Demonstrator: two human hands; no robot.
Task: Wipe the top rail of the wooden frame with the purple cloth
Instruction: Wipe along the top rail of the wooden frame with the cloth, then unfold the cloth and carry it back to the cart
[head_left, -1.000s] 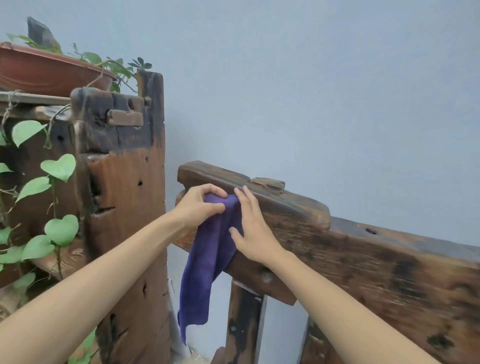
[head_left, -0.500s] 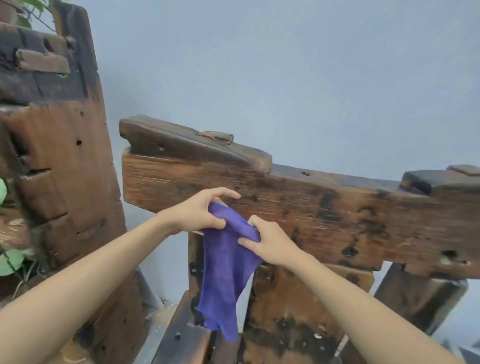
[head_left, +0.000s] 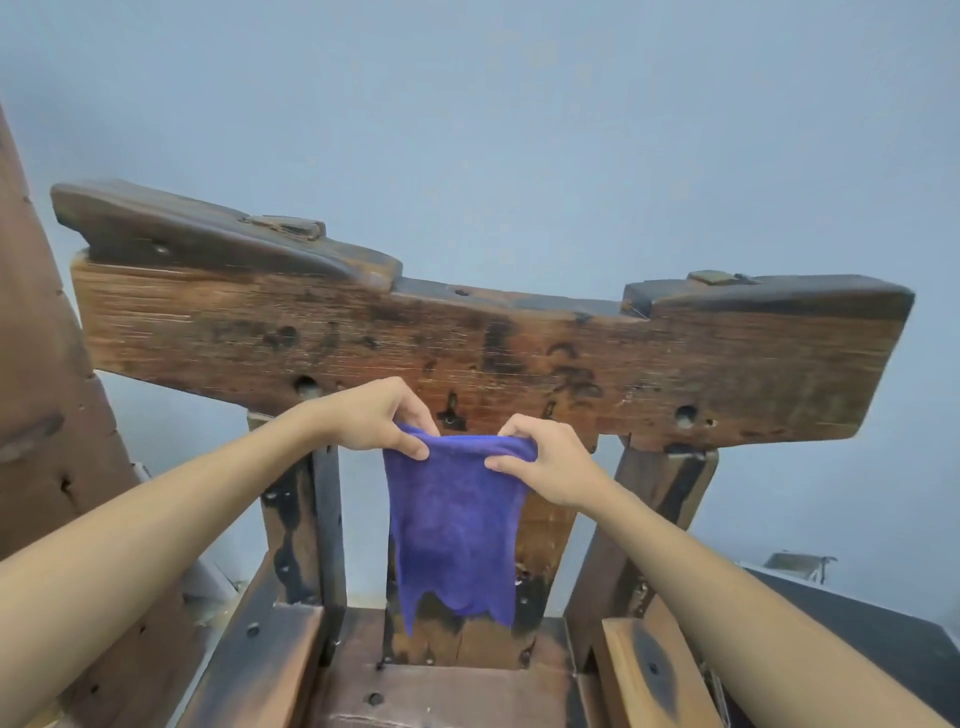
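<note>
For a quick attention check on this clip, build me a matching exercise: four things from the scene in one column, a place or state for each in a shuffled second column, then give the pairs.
Column one:
1. purple cloth
2. left hand
3. right hand
4. top rail

Column two:
A. pinches the cloth's upper right corner
B. spans the frame above both hands
C. hangs down, spread between two hands
D. pinches the cloth's upper left corner

Pairs: 1-C, 2-D, 3-A, 4-B
</note>
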